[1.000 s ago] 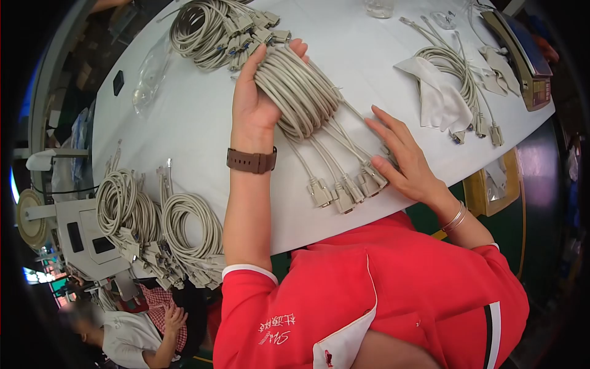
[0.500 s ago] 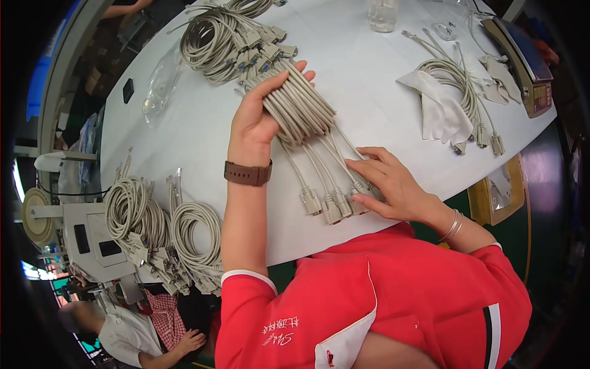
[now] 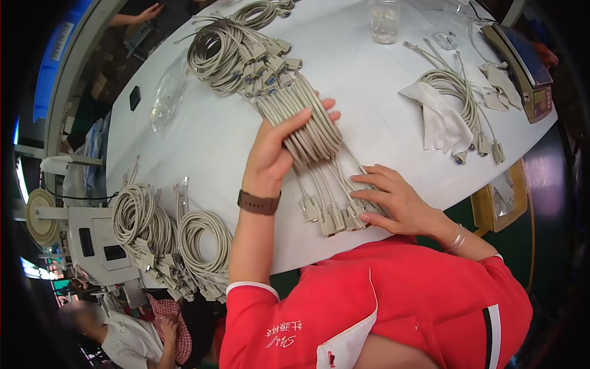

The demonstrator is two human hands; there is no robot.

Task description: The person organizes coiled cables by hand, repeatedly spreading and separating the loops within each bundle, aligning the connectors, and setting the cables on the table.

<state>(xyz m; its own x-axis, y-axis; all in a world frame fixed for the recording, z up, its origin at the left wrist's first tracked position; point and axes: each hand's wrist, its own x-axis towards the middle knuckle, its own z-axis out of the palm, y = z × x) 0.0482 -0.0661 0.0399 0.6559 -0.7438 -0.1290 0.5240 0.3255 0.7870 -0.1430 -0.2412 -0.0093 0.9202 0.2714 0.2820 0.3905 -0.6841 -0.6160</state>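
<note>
My left hand [image 3: 270, 150] is wrapped around a thick bundle of coiled grey cables [image 3: 310, 126], its thumb across the loops. Several cable ends hang from the bundle towards me, tipped with grey D-shaped connectors [image 3: 332, 220] close to the table's near edge. By these connectors is my right hand [image 3: 396, 200], fingers apart and stretched over the cable ends, with the thumb at the rightmost connectors. Part of that connector group is hidden under the fingers. Just beyond the bundle lies a pile of similar coiled cables [image 3: 212, 58] with grey and blue connectors.
More cable coils [image 3: 203, 243] lie at the table's left edge, near a white machine [image 3: 98, 246]. To the right are a loose cable coil [image 3: 455, 83], a white cloth [image 3: 436, 120] and a scale [image 3: 522, 71]. A clear jar [image 3: 385, 24] stands at the back. Another person [image 3: 132, 335] sits lower left.
The view has shifted a little. My left hand and the cable bundle have come slightly closer to me, and my right hand has moved along with the connectors.
</note>
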